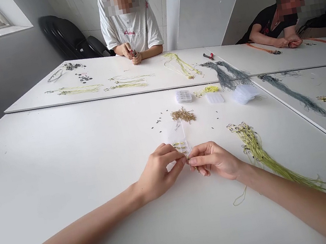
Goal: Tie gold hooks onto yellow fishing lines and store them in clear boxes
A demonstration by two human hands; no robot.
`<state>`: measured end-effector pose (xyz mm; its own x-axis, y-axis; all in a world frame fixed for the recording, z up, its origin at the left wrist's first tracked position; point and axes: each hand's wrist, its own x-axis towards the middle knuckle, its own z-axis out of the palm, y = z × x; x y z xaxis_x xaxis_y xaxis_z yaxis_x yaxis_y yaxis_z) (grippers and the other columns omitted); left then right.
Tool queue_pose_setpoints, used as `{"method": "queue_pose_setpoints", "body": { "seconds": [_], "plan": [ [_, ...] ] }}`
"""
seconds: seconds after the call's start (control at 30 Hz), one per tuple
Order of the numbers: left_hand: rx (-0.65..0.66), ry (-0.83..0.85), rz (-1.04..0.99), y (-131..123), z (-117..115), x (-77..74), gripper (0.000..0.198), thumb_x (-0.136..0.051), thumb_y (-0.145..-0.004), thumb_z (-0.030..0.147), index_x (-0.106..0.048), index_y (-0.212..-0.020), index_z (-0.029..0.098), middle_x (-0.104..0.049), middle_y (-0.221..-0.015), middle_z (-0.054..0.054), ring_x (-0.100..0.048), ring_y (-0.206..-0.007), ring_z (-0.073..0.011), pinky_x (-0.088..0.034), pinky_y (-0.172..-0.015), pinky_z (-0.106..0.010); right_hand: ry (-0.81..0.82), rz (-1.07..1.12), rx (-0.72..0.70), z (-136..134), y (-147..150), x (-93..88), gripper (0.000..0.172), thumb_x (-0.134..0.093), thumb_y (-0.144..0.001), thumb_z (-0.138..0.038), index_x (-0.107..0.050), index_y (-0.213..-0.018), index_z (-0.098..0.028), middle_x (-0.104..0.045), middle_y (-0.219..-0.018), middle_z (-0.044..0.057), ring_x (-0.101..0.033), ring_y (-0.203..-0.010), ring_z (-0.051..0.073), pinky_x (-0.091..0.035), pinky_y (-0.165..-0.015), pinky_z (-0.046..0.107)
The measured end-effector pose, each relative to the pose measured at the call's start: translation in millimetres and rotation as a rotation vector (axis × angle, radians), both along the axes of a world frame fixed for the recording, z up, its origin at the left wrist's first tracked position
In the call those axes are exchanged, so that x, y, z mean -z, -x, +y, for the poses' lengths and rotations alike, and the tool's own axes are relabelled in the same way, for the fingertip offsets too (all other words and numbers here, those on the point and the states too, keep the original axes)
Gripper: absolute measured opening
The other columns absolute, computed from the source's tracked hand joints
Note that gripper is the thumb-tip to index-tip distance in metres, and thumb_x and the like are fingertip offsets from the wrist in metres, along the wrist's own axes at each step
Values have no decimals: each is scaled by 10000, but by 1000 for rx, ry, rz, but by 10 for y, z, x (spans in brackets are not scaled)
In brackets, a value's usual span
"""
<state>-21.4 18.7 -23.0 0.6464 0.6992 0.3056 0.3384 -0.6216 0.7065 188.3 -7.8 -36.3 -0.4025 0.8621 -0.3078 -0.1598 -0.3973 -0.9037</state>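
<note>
Tiny gold metal hook (187,159) sits pinched near the middle of the near white table (63,164), too small to make out well; L hand (159,172) & R hand (212,161) are together on it, fingertips almost meeting, both nearly closed; L thumb & fingers curl round from the left, R thumb & index press in from the right. Long clear plastic compartment box (175,134) lies open-looking just behind the hands; approx a handful of small yellow-&-gold pieces (180,146) lie at its near end, w/ most of the box showing nothing inside. So far, a few pieces are in the box; lots lie outside it: loose heap of small gold hooks (183,115) just far of the box, scattered tiny black beads (158,121) to its left, & big bundle of yellow-green cords w/ black-&-gold ends (258,151) to the right, nearest R hand. Further off, small yellow-green cord bunch (207,90) & three clear plastic boxes (214,97) sit near the table's far edge. Far-side person (131,31) works at the next table w/ both hands together; another person (268,23) sits far right, hands on orange cords (265,48).
</note>
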Motion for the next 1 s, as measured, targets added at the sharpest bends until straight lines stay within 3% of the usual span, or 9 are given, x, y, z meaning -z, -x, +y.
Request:
{"method": "queue_pose_setpoints", "body": {
  "seconds": [0.13,0.27,0.37,0.5,0.63,0.87,1.0],
  "plan": [
    [-58,268,27,-26,-23,-73,286,-482,-959,323,-732,-866,217,-636,-820,-32,-514,-716,-132,-440,-659,-260,-29,-17,16,-21,23,8,165,-781,-716,-305,-710,-759,-162,-659,-676,14,-520,-477,80,-381,-444,226],
    [-119,402,-27,-35,-26,-50,288,-514,-939,384,-733,-858,216,-642,-812,-22,-498,-698,-130,-424,-647,-263,-151,-92,122,-78,85,32,141,-758,-745,-307,-726,-753,-169,-582,-565,-14,-516,-502,102,-393,-483,247],
    [-125,522,-116,-45,-37,-33,290,-529,-931,403,-722,-861,198,-662,-839,-33,-567,-783,-159,-460,-715,-287,-257,-162,203,-121,132,24,138,-737,-768,-314,-738,-756,-177,-578,-576,-8,-507,-543,115,-415,-542,272],
    [-30,693,-323,-88,-83,-68,270,-523,-943,367,-701,-864,179,-701,-865,-40,-620,-904,-189,-479,-865,-334,-330,-202,257,-148,166,-33,138,-725,-781,-311,-738,-748,-178,-587,-626,4,-500,-594,126,-421,-586,284],
    [-4,724,-457,-135,-138,-100,244,-536,-945,317,-710,-848,177,-705,-829,-33,-616,-903,-176,-458,-902,-328,-356,-174,270,-152,195,-86,149,-720,-788,-313,-727,-732,-175,-574,-610,-2,-495,-594,124,-413,-581,279],
    [-5,728,-591,-188,-209,-115,301,-516,-962,266,-705,-753,161,-661,-760,-21,-586,-773,-134,-428,-763,-278,-417,-141,323,-160,264,-132,148,-711,-795,-288,-721,-694,-181,-566,-595,-8,-487,-595,125,-414,-598,290],
    [-21,727,-622,-203,-236,-88,256,-532,-955,250,-741,-826,176,-639,-752,-15,-556,-738,-120,-403,-732,-275,-426,-131,329,-170,286,-148,143,-713,-793,-264,-722,-672,-187,-562,-587,-13,-481,-593,122,-408,-591,288]
  ]
}}
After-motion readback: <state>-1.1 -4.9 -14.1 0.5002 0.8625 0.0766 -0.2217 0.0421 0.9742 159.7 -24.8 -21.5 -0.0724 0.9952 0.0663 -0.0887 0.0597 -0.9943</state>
